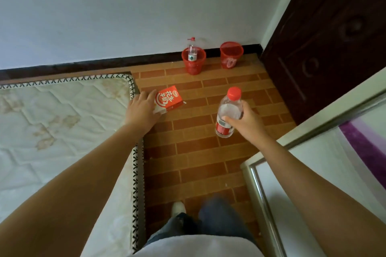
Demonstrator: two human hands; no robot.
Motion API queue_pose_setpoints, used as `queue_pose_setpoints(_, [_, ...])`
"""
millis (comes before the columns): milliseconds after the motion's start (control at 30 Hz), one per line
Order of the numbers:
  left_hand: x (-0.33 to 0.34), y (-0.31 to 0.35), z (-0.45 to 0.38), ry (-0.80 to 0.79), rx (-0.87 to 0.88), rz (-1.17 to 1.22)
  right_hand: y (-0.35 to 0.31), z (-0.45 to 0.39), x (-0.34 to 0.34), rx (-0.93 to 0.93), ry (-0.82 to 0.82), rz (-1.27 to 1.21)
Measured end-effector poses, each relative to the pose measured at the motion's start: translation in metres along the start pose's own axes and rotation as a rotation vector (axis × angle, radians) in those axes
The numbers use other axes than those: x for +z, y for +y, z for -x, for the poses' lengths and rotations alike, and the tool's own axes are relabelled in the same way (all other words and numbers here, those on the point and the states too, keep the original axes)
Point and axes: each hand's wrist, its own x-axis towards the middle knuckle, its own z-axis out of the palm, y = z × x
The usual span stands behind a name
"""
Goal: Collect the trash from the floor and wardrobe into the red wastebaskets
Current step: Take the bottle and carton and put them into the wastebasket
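I read both hands loaded for one trip: left hand (144, 108) clamps red carton (168, 100), right hand (246, 120) grips capped bottle (228, 111) upright, red wastebaskets (193, 61) ahead at twelve o'clock.

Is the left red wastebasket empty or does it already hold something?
Not empty: the left wastebasket holds a clear bottle standing upright, its red cap above the rim.

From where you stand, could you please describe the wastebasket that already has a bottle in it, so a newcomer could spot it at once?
Look at the white wall ahead, where its dark baseboard meets the brick-pattern floor. Two red wastebaskets stand there side by side, apart. It is the left wastebasket, nearer the mattress: a clear bottle stands upright in it, unlike the right wastebasket.
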Motion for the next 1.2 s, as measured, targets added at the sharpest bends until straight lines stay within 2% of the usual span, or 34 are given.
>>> queue_pose_setpoints(400, [0.009, 0.006, -0.208, -0.006, 0.002, 0.0, -0.022, -0.21, -0.024, -0.005, 0.017, -0.106])
queue_pose_setpoints(633, [-0.003, 0.034, -0.333, 0.035, -0.047, 0.046, -0.052, -0.348, -0.052, -0.029, -0.004, -0.017])
queue_pose_setpoints(900, [0.002, 0.044, -0.435, 0.007, -0.109, 0.061, -0.078, -0.455, -0.072, -0.056, -0.053, -0.004])
queue_pose_setpoints(1200, [0.009, 0.046, -0.599, 0.001, -0.047, 0.049, -0.098, -0.602, -0.075, -0.039, -0.022, -0.011])
